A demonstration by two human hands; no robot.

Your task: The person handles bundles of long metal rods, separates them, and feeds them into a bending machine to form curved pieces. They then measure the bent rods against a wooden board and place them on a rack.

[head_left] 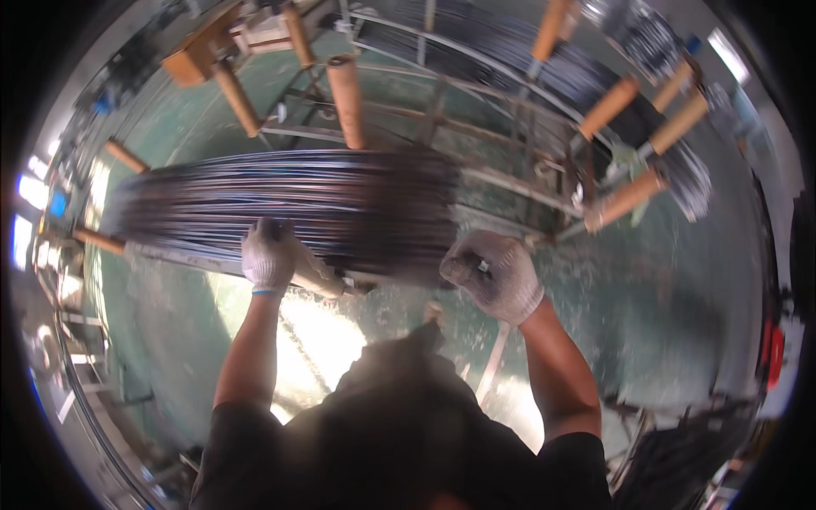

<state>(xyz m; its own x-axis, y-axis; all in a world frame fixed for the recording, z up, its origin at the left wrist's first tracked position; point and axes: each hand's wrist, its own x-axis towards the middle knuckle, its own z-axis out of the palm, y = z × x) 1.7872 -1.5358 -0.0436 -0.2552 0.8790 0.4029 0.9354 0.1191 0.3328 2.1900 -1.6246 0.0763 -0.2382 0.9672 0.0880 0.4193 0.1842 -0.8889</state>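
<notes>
Hands apart, both in whitish knit work gloves with greyed fingers. My left hand (270, 259) is at the near edge of the long bundle of thin dark rods (280, 200), fingers pointing away from me, a blue band at the cuff. I cannot tell whether it is clamped on any rods. A pale wrapped post (316, 276) slants just to the right of it.

My right hand (495, 270) is near the bundle's right end, fingers curled inward—motion blur there, so I cannot tell whether they close on anything. Both forearms are bare below dark short sleeves.

The bundle lies crosswise in front of me, glossy with bluish streaks on the left, dark and smeared on the right. Past its far side stands an orange-brown post (344, 98), upright; another similar post (629, 200) leans at right, over the metal frame.

Farther off, a second bundle of dark rods (476, 51) rests along railings—its strands run away to the right. A brown box (200, 55) sits at upper left. Green floor (629, 306) all around, scuffed, with a bright sunlit patch (319, 340) below my left hand.
</notes>
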